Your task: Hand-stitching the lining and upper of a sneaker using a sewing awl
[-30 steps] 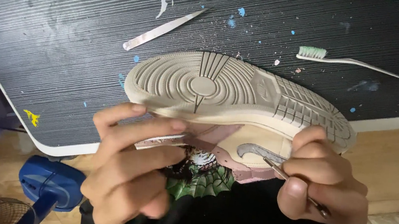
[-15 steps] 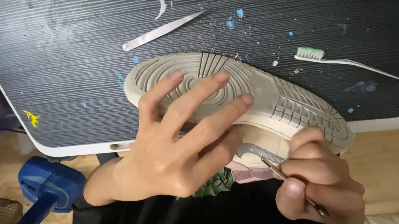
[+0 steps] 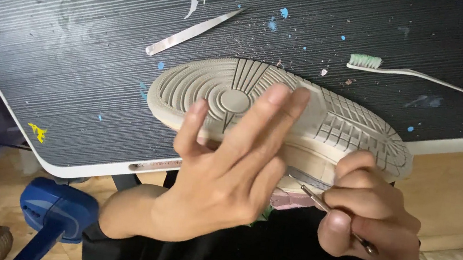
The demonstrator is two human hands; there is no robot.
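Looking down through the head camera, I see the shoe point(image 3: 279, 115) lying sole-up, its toe half on the dark ribbed surface point(image 3: 65, 59) and its heel past the near edge. My left hand point(image 3: 226, 176) is spread open, fingers apart, lying over the middle of the sole. My right hand point(image 3: 369, 218) sits just below the heel, fingers clamped together on a thin metal pick point(image 3: 327, 208) whose tip touches the shoe's side. Well beyond the shoe lie tweezers point(image 3: 193, 31) and a toothbrush point(image 3: 406, 71).

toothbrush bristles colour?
Pale green bristles on the white toothbrush; head view shows it.
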